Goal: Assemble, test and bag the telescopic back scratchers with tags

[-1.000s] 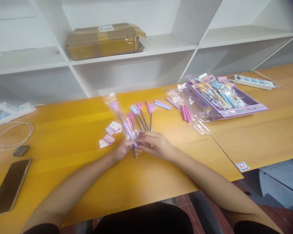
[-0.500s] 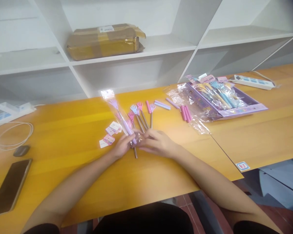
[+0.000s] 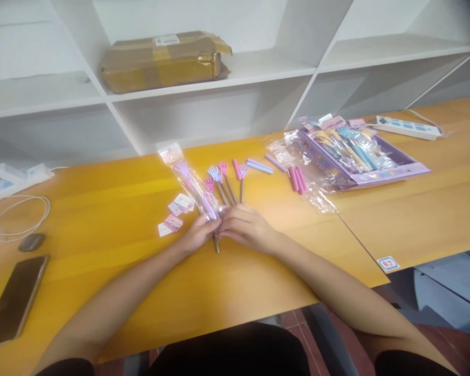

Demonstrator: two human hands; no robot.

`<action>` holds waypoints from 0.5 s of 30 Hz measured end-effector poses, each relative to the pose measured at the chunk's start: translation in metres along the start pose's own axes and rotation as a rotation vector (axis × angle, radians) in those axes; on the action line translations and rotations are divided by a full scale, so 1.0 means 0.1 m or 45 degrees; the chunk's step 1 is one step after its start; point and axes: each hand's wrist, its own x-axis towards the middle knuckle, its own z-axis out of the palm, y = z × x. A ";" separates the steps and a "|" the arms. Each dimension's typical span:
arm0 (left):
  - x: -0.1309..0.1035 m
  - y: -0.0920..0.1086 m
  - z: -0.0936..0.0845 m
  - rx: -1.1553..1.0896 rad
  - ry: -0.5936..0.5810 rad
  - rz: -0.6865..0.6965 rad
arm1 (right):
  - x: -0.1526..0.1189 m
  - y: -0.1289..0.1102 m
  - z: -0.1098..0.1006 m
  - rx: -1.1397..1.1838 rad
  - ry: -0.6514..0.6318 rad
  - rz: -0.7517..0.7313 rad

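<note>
A purple hand-shaped back scratcher [image 3: 208,205] lies inside a clear plastic bag [image 3: 171,153]. My left hand [image 3: 199,233] is closed on the lower end of this bagged scratcher. Against the same end, my right hand [image 3: 247,227] has its fingers bent together at the bag's edge; what they pinch is hidden. Beyond my hands several loose scratchers with metal rods lie on the table, among them a blue one [image 3: 215,174] and a pink one [image 3: 223,168]. Small printed cards [image 3: 173,223] are spread left of the bag.
Pink tubes [image 3: 298,180] and blue and purple tubes [image 3: 259,166] lie behind my right hand. A purple box [image 3: 391,176] holds bagged scratchers at the right. A phone [image 3: 15,300] lies left. A taped parcel [image 3: 164,65] sits on the shelf.
My right hand has moved slightly left, closer to my left hand, and its fingers are more bent. The bagged scratcher's lower end is now more covered by my hands.
</note>
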 end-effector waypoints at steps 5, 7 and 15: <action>-0.01 0.02 0.02 -0.040 -0.011 -0.018 | 0.01 -0.03 0.00 0.099 -0.006 0.106; -0.01 0.02 0.00 -0.004 -0.022 -0.016 | 0.01 -0.04 0.00 0.142 -0.011 0.153; 0.03 0.05 0.04 -0.022 0.044 0.026 | 0.03 -0.02 -0.05 0.235 -0.011 0.220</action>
